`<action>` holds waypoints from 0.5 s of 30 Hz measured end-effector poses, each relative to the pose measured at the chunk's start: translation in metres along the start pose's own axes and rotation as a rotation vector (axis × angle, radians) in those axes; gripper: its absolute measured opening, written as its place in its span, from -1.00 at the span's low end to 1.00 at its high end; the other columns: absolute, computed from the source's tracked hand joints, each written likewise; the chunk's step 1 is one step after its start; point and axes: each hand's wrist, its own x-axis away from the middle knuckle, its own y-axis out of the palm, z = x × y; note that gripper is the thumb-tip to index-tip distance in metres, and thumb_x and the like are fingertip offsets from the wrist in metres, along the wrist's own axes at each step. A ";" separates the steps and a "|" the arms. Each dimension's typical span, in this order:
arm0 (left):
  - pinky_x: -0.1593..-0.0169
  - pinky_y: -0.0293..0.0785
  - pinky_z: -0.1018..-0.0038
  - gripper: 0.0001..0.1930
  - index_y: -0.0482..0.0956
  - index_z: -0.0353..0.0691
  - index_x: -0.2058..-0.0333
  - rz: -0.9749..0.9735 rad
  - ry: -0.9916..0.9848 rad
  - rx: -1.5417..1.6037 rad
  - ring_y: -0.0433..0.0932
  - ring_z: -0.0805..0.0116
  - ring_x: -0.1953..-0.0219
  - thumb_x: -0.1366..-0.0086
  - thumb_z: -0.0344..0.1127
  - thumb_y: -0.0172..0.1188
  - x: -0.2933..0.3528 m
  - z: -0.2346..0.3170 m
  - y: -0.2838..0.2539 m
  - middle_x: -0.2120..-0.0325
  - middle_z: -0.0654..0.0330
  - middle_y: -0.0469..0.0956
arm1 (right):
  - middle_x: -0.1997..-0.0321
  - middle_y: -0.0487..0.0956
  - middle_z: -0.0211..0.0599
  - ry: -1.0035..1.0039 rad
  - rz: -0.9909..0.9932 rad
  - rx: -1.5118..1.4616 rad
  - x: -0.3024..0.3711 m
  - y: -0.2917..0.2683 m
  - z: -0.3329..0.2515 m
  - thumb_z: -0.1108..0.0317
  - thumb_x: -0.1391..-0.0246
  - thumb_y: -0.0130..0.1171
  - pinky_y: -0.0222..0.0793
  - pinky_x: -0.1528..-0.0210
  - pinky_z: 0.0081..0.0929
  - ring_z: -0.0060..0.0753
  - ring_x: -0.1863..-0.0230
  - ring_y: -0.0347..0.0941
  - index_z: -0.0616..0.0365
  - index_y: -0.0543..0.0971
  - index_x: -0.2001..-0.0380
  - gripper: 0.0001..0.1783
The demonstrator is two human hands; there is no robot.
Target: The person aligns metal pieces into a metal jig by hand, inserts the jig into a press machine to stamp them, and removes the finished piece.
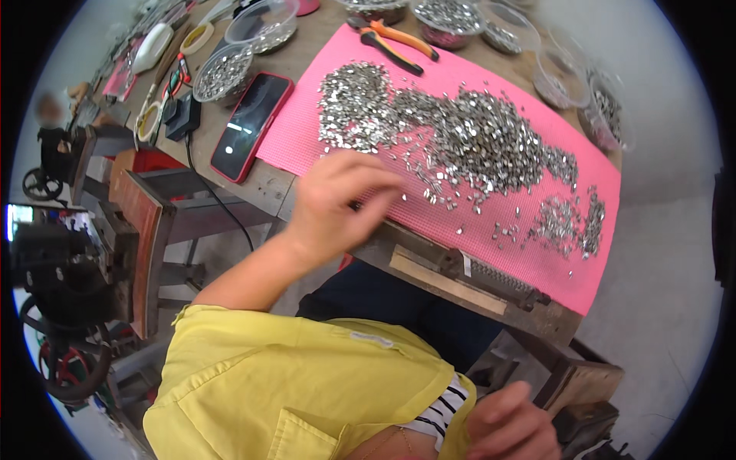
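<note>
My left hand (337,205) hovers at the near edge of a pink textured mat (291,146). Its fingers are curled, with thumb and forefinger brought close together; what they pinch, if anything, is too small to make out. Many small shiny metal pieces (487,142) lie heaped across the mat, just beyond this hand. A smaller scatter of the pieces (558,222) spreads toward the right. Low at the right, near my chest, is my right hand (514,429), bent and partly blurred, so its grip is unclear. Orange-and-black handled pliers (392,42) rest on the mat's far side.
Left of the mat lies a phone in a red case (251,126). Clear plastic bowls (222,73) with metal pieces line the far side. A long metal bar (498,280) and a wooden strip (445,284) run along the near table edge. A black cable (201,180) hangs down.
</note>
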 end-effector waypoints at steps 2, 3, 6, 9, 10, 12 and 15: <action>0.21 0.60 0.39 -0.79 0.77 -0.13 0.28 0.073 -0.046 -0.045 0.70 0.21 0.27 -0.06 -0.50 0.47 0.003 -0.020 -0.020 0.31 0.21 0.70 | 0.45 0.46 -0.55 0.064 -0.194 -0.130 -0.002 0.007 0.016 0.32 -0.26 0.16 0.11 0.07 -0.08 -0.30 0.52 0.43 -0.01 0.48 0.44 -0.84; 0.23 0.61 0.40 -0.79 0.78 -0.13 0.28 0.034 -0.090 -0.044 0.70 0.21 0.27 -0.06 -0.50 0.47 0.007 -0.029 -0.030 0.31 0.23 0.70 | 0.45 0.46 -0.55 0.072 -0.214 -0.134 -0.007 0.008 0.024 0.32 -0.26 0.16 0.11 0.07 -0.08 -0.30 0.52 0.43 -0.01 0.48 0.44 -0.84; 0.21 0.62 0.40 -0.78 0.79 -0.13 0.27 -0.046 -0.104 -0.103 0.70 0.24 0.26 -0.07 -0.52 0.46 0.011 -0.050 -0.047 0.30 0.22 0.69 | 0.43 0.47 -0.60 0.111 -0.449 0.142 -0.024 0.014 0.049 0.35 -0.26 0.14 0.09 0.06 -0.11 -0.40 0.44 0.44 0.01 0.51 0.45 -0.84; 0.19 0.60 0.39 -0.80 0.79 -0.14 0.27 -0.127 -0.004 -0.188 0.69 0.26 0.26 -0.08 -0.49 0.47 0.005 -0.057 -0.051 0.31 0.24 0.68 | 0.43 0.65 -0.32 0.204 -0.321 0.484 -0.027 0.005 0.069 0.64 0.12 0.20 0.26 0.15 -0.25 -0.30 0.37 0.58 0.08 0.64 0.38 -0.77; 0.19 0.57 0.37 -0.82 0.78 -0.12 0.30 -0.156 0.046 -0.228 0.68 0.25 0.27 -0.07 -0.43 0.48 0.003 -0.058 -0.049 0.32 0.27 0.67 | 0.41 0.66 -0.32 0.250 -0.275 0.642 -0.028 0.002 0.076 0.63 0.09 0.20 0.26 0.15 -0.26 -0.30 0.37 0.57 0.08 0.65 0.37 -0.78; 0.19 0.53 0.35 -0.85 0.76 -0.10 0.32 -0.202 0.055 -0.274 0.66 0.27 0.27 -0.09 -0.39 0.45 -0.003 -0.059 -0.048 0.35 0.29 0.64 | 0.39 0.65 -0.33 0.215 -0.257 0.857 -0.036 -0.002 0.097 0.60 0.07 0.24 0.25 0.13 -0.26 -0.28 0.34 0.56 0.08 0.66 0.35 -0.80; 0.18 0.46 0.34 -0.89 0.73 -0.07 0.33 -0.278 0.104 -0.363 0.62 0.30 0.26 -0.12 -0.35 0.40 -0.011 -0.063 -0.044 0.37 0.32 0.60 | 0.34 0.64 -0.37 0.173 -0.259 1.213 -0.043 -0.009 0.120 0.53 0.03 0.33 0.23 0.05 -0.26 -0.25 0.26 0.53 0.08 0.67 0.33 -0.84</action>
